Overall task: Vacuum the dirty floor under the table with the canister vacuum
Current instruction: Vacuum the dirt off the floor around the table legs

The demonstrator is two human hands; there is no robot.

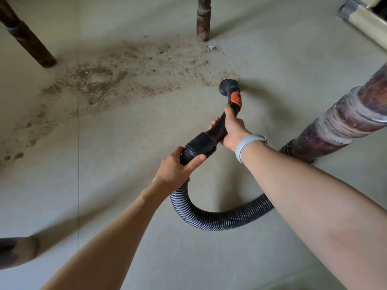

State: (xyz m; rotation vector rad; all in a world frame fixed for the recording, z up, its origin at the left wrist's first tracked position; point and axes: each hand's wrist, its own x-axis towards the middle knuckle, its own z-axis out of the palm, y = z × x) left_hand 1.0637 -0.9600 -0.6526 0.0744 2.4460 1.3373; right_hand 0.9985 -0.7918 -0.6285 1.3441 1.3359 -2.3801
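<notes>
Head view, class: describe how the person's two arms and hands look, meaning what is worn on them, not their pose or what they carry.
Both forearms are bare, with no sleeves in view. The left hand wears no glove, ring or band. The right hand is also ungloved; on its wrist sits a pale grey wristband, smooth and slim, like a fitness tracker strap.

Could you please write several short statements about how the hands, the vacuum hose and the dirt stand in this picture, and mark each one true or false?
1. The right hand grips the black curved plastic handle tube. True.
2. The left hand hangs free. False: it grips the ribbed dark grey hose just below the black cuff.
3. The round black nozzle sits at the right edge of the brown dirt patch. True.
4. The dirt is all gone. False: a wide patch remains.
5. The right wrist is bare. False: it wears a pale grey wristband.
</notes>
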